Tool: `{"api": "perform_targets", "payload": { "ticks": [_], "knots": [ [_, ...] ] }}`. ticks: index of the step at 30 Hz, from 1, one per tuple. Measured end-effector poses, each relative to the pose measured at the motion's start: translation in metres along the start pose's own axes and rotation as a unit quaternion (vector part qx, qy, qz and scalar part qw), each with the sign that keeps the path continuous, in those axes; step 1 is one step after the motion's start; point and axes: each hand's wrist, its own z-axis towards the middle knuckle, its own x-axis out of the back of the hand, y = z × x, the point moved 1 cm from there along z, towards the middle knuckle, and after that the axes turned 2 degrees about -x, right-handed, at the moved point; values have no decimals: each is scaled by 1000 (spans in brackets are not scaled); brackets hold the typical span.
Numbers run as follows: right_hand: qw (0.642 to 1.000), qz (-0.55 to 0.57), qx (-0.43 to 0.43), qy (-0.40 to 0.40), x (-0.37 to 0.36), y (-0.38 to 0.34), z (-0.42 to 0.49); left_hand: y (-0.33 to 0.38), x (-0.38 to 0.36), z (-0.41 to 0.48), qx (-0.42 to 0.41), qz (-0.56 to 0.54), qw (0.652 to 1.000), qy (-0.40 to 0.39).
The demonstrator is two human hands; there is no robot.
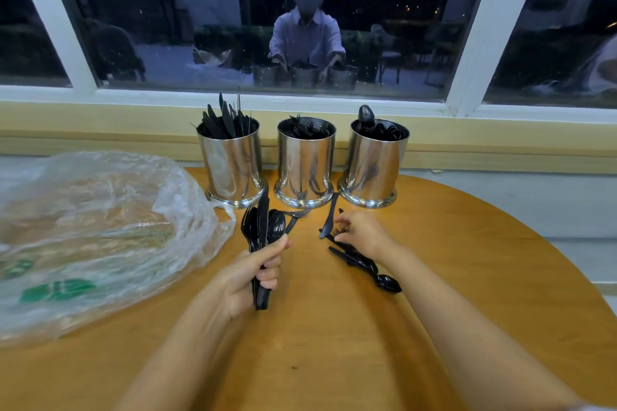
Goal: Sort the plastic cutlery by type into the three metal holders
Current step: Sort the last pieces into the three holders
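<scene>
- my left hand (263, 265) wraps a mixed bundle (263, 227), heads fanned up so I can read types
- right hand (364, 233) curls over loose pieces (362, 263) on the table (450, 260), pinching or not I can't tell
- knife holder (233, 163), fork holder (305, 160), spoon holder (375, 160) just behind

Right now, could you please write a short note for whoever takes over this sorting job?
The left hand grips a mixed bundle. The right hand is on the loose pile on the table; grip unclear.
Done: left holder has knives, middle holder forks, right holder spoons.
Left: sort the bundle and the pile.
</scene>
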Motion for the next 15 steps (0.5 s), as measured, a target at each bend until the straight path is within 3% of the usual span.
{"api": "perform_targets", "payload": {
  "ticks": [5, 8, 11, 15],
  "knots": [
    [997, -68, 3, -26, -5, -2, 29, -3, 5, 18, -1, -40, 999, 8],
    [999, 18, 40, 10, 5, -9, 40, -3, 9, 29, -15, -58, 998, 9],
    [990, 69, 74, 102, 30, -25, 45, -2, 12, 38, -30, -52, 998, 11],
    [946, 232, 124, 191, 68, -61, 38, 1, 14, 43, -45, -18, 998, 43]
  ]
}}
